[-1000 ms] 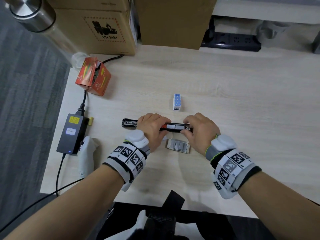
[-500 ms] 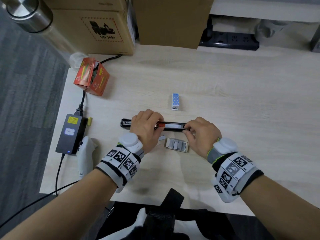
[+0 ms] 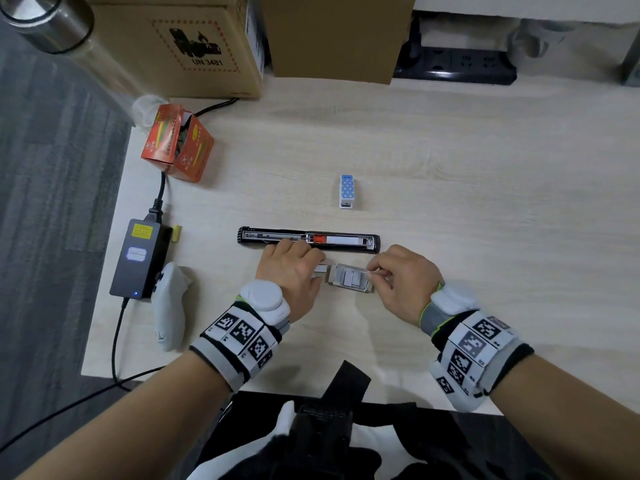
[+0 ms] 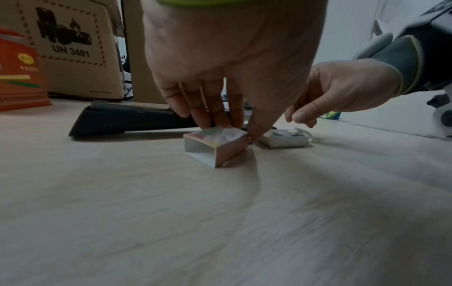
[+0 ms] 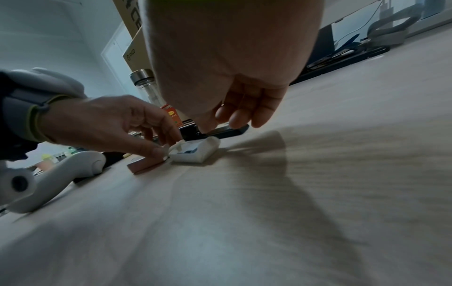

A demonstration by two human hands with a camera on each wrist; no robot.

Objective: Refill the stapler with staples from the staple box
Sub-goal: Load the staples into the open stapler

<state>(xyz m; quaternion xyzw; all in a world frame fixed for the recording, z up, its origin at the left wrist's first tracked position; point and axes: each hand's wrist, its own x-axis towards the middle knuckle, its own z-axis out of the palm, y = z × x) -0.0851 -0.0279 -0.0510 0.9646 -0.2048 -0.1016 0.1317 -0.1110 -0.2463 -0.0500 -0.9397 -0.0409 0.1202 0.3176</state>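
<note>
The long black stapler (image 3: 308, 239) (image 4: 127, 118) lies open on the desk with its red pusher and staple channel showing; no hand touches it. Just in front of it sits the staple box's white tray (image 3: 349, 278) (image 4: 285, 138) (image 5: 195, 151) holding grey staple strips. The box's sleeve (image 4: 215, 147) (image 5: 146, 163) lies left of the tray. My left hand (image 3: 291, 268) (image 4: 227, 108) holds the sleeve with fingers on top and thumb at its right side. My right hand (image 3: 398, 278) (image 5: 244, 110) pinches the tray's right edge with thumb and forefinger.
A small blue dotted stapler (image 3: 347, 190) stands behind the black one. An orange carton (image 3: 176, 142), a black power adapter (image 3: 140, 258) with its cable, and a white controller (image 3: 171, 306) lie at the left. Cardboard boxes (image 3: 194, 46) and a power strip (image 3: 453, 69) line the back.
Both hands have left the stapler and come back to the staple box. The stapler now lies uncovered and open. The left hand has taken the sleeve, the right the tray.
</note>
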